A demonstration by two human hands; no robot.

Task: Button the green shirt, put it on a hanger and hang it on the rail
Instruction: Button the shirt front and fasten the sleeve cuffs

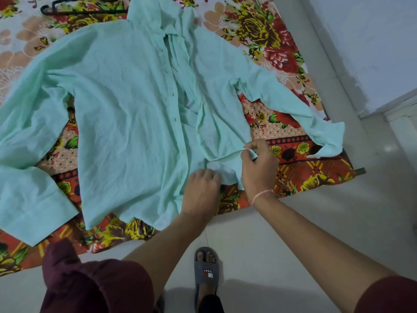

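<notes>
The pale green shirt [126,114] lies spread face up on a flowered sheet [255,26], collar far from me, sleeves out to both sides. Its front is open; the buttonhole strip runs down the middle and the right panel is folded and crumpled. My left hand [200,193] grips the lower front edge near the hem. My right hand [259,166] pinches a fold of the right panel's bottom corner. A black hanger [83,10] lies on the sheet at the top left, beyond the shirt's shoulder. No rail is in view.
The sheet covers a low surface that ends near my feet on a pale tiled floor [293,233]. My foot in a grey slipper [206,269] stands below the hem. A white wall [372,41] and a ledge rise at the right.
</notes>
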